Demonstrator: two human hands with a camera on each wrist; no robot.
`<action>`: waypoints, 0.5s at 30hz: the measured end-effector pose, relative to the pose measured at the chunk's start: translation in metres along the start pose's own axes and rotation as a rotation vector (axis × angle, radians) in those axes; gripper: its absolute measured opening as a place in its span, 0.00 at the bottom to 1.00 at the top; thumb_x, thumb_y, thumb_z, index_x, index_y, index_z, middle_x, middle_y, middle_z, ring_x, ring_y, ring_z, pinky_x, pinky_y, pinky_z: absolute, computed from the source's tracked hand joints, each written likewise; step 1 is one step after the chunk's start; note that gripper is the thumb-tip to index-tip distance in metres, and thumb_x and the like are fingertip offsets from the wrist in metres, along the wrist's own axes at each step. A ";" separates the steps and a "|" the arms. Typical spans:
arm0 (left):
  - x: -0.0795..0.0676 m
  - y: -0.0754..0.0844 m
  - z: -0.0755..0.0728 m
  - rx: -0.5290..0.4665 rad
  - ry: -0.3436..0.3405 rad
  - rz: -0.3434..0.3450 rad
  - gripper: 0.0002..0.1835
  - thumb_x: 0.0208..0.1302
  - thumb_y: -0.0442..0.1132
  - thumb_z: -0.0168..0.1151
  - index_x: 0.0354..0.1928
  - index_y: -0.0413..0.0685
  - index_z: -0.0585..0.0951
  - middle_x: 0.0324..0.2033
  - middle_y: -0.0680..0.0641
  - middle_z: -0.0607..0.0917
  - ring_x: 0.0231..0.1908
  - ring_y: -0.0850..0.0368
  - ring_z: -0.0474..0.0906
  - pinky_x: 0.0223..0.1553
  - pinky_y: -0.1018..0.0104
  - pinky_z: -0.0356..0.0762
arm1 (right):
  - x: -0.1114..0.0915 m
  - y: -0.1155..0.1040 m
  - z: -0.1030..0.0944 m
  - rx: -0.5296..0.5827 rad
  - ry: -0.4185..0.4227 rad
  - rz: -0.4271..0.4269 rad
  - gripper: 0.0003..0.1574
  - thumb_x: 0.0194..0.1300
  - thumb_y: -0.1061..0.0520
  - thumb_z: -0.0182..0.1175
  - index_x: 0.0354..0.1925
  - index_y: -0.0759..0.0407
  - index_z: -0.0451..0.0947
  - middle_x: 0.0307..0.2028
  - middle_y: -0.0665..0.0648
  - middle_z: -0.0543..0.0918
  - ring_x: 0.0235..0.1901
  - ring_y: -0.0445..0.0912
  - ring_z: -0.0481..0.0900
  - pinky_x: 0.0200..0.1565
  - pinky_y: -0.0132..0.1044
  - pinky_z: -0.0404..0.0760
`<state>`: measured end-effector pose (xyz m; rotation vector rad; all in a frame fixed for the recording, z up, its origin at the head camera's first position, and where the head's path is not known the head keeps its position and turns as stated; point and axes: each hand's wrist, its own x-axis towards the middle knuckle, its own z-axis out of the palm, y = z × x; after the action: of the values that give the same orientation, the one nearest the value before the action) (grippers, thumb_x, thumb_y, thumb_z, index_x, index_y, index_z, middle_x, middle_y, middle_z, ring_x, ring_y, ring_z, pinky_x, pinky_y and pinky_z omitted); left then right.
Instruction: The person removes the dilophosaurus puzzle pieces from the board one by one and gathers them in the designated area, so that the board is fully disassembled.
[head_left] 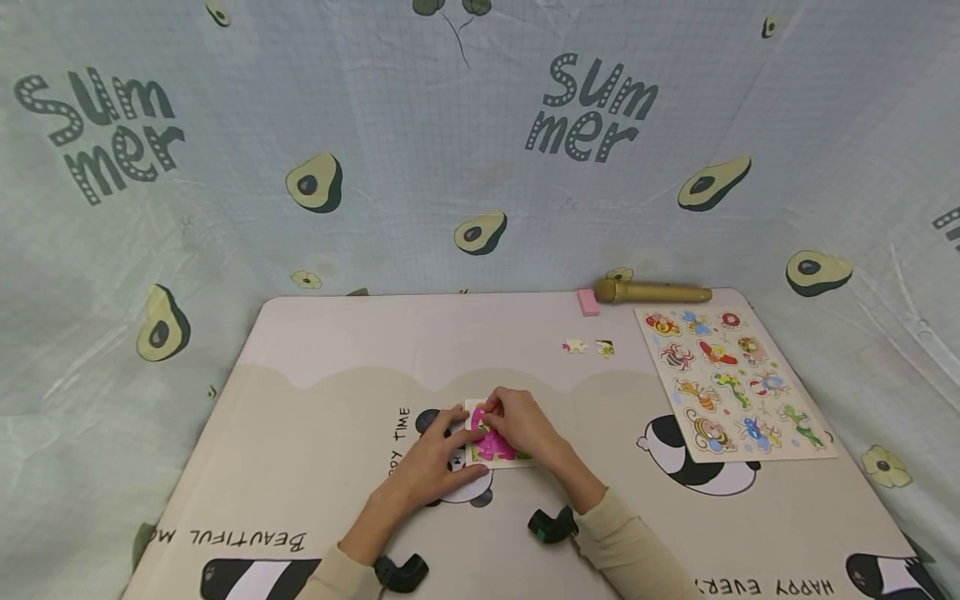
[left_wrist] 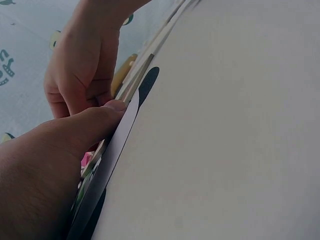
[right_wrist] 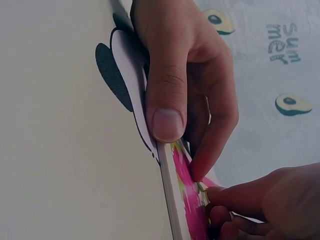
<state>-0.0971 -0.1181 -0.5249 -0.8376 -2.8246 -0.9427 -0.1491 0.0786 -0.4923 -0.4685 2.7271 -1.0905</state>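
Observation:
A small jigsaw puzzle (head_left: 495, 447) with a pink picture and a pale border lies flat in front of me. My left hand (head_left: 433, 457) rests over its left side. In the right wrist view, the left thumb (right_wrist: 167, 122) presses the near edge, while the index finger reaches down onto the picture. From the right, my right hand (head_left: 522, 425) pinches a small pale puzzle piece (right_wrist: 202, 194) against the picture, close to the left index fingertip. That piece is mostly hidden by the fingers. Two loose puzzle pieces, one pale (head_left: 575, 346) and one yellow-green (head_left: 604, 348), lie farther back.
On the right of the table (head_left: 315, 467) lies a board with colourful bug pictures (head_left: 738, 387). A golden microphone-shaped object (head_left: 654, 291) and a pink block (head_left: 588, 302) sit at the back edge. Behind hangs a printed curtain (head_left: 390, 133). Dark wrist devices (head_left: 552, 526) show near both sleeves.

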 end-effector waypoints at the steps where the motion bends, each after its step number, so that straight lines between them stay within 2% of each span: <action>1: 0.000 0.000 0.000 0.002 0.002 0.004 0.27 0.61 0.58 0.69 0.59 0.56 0.82 0.68 0.39 0.70 0.70 0.40 0.69 0.62 0.48 0.78 | 0.000 0.000 0.000 0.003 0.007 -0.004 0.05 0.65 0.59 0.67 0.37 0.59 0.80 0.27 0.52 0.80 0.26 0.40 0.72 0.26 0.25 0.72; 8: -0.001 -0.001 0.000 0.004 0.002 0.003 0.27 0.61 0.59 0.69 0.59 0.56 0.82 0.68 0.39 0.70 0.69 0.40 0.69 0.62 0.48 0.78 | 0.003 0.003 0.000 0.071 0.034 0.004 0.05 0.66 0.59 0.66 0.39 0.58 0.81 0.31 0.52 0.83 0.30 0.40 0.75 0.32 0.26 0.77; 15: -0.001 -0.001 0.001 0.010 0.004 0.004 0.28 0.61 0.60 0.67 0.60 0.59 0.81 0.69 0.39 0.69 0.68 0.41 0.71 0.62 0.48 0.78 | 0.007 0.010 -0.005 0.126 0.081 0.044 0.06 0.66 0.57 0.66 0.41 0.57 0.81 0.32 0.52 0.83 0.28 0.41 0.74 0.30 0.26 0.75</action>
<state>-0.0965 -0.1186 -0.5258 -0.8383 -2.8208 -0.9284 -0.1594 0.0855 -0.4959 -0.3517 2.7020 -1.2873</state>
